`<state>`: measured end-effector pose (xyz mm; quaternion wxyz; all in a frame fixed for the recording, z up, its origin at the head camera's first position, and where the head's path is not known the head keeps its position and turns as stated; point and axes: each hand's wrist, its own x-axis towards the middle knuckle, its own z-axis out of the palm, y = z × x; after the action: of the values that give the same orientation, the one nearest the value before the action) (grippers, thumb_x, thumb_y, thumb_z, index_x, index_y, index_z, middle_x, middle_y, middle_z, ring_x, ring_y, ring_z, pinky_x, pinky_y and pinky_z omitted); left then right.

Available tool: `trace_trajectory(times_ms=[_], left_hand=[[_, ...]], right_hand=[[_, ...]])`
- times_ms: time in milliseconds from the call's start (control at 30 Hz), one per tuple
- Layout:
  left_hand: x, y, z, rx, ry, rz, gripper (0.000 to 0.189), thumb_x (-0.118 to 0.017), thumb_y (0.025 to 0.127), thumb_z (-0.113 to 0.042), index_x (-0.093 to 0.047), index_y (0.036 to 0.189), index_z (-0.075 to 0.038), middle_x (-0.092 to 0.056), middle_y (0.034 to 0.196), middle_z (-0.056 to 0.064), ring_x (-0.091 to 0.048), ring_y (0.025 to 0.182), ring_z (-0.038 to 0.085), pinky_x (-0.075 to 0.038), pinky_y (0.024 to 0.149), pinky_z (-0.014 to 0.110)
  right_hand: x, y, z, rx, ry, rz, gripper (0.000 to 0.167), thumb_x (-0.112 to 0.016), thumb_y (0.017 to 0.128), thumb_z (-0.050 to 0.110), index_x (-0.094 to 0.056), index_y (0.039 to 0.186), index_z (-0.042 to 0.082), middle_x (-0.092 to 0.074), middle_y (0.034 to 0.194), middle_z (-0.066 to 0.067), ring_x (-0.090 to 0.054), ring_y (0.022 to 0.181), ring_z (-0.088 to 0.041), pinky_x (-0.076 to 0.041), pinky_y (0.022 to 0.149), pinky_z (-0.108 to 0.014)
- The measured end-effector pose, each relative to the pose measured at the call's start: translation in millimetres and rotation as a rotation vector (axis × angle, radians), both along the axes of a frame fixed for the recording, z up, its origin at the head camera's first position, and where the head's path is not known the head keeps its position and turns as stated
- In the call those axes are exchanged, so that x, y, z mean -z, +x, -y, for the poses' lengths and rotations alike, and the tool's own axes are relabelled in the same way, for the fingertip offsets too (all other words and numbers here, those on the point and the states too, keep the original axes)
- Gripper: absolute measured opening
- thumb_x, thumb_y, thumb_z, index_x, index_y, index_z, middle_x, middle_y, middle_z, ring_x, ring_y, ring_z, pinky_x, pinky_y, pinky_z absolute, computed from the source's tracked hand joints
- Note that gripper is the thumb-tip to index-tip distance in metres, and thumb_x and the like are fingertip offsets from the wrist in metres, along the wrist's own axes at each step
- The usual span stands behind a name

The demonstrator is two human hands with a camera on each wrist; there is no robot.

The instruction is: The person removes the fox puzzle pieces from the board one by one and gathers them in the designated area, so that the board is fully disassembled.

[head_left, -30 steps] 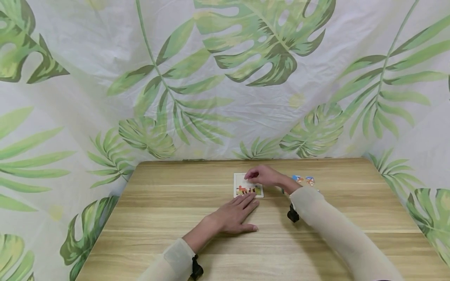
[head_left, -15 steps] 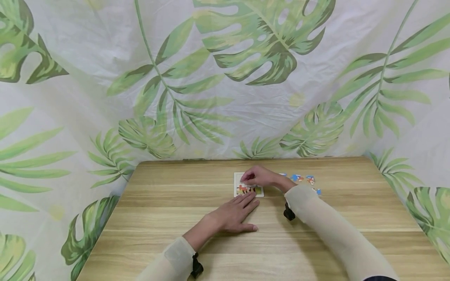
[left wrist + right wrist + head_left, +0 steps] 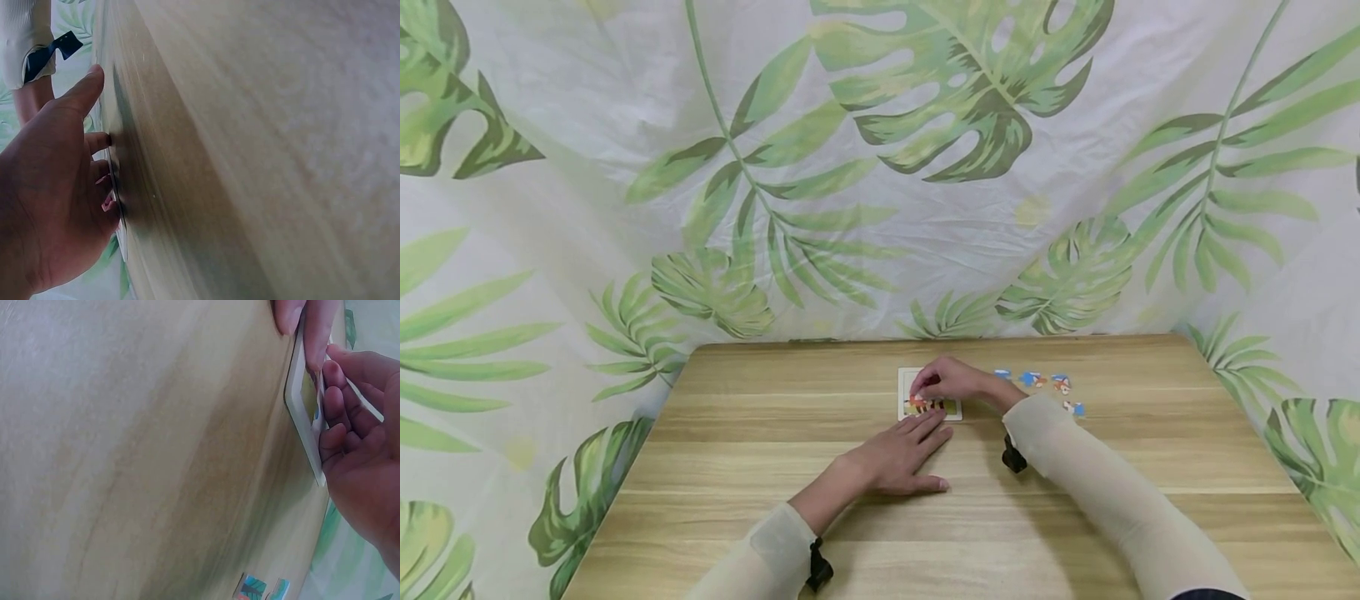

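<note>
**Flat, white-bordered picture board lies between a bare left hand at its near edge and a bare right hand over its face**

At the lower left of the head view, a cream sleeve with a small black wrist camera leads to the left hand. Its fingers are straight and point to the upper right, their tips on the board's lower edge; the thumb stands apart on the pale, wood-grain table.

The board sits just right of centre, below the middle of the frame. Foreshortening hides which of its sides is longer.

A printed area in red, yellow and black shows in the board's lower half, between the two hands. The right hand comes in from the right, fingers bent, tips turned left and down onto the board; whether they pinch a piece cannot be told. Judged by this, the relation that counts is fingertips to board face: the right hand's lie directly above it, while the left hand's reach only its near margin.

Farther right, well apart from the board, lie loose blue, red and white jigsaw pieces.
</note>
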<state>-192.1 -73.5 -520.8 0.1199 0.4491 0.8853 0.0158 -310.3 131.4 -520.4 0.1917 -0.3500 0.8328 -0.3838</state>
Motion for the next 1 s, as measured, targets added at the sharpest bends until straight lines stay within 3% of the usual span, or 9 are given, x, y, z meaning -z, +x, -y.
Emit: trace_trajectory(times_ms=[300,600,1000], left_hand=[[-5.4,0.7,0.6,0.009,0.008,0.009,0.09,-0.045,0.104,-0.07,-0.022,0.171,-0.013,-0.011,0.178,0.013,-0.012,0.164,0.029,-0.02,0.132,0.042],[-3.9,-0.1,0.3,0.009,0.01,-0.008,0.093,-0.05,0.102,-0.071,-0.024,0.17,-0.013,-0.013,0.178,0.012,-0.013,0.164,0.027,-0.02,0.132,0.041],[-0.8,-0.8,0.1,0.02,-0.009,-0.023,0.094,-0.05,0.102,-0.072,-0.024,0.17,-0.013,-0.012,0.178,0.012,-0.012,0.164,0.027,-0.019,0.132,0.041]], right_hand=[[0.1,0.0,2.9,0.008,-0.001,0.056,0.013,-0.067,0.102,0.002,-0.078,0.107,0.001,-0.076,0.091,-0.005,-0.063,0.08,-0.006,-0.052,0.076,-0.022],[-6.1,4.2,6.4,0.011,-0.049,0.146,0.01,-0.065,0.102,-0.001,-0.073,0.108,-0.005,-0.076,0.093,-0.016,-0.069,0.082,-0.018,-0.054,0.073,-0.025],[-3.4,7.8,8.5,0.066,-0.102,0.165,0.008,-0.067,0.1,-0.004,-0.071,0.107,-0.004,-0.075,0.091,-0.016,-0.07,0.08,-0.021,-0.056,0.072,-0.027]])
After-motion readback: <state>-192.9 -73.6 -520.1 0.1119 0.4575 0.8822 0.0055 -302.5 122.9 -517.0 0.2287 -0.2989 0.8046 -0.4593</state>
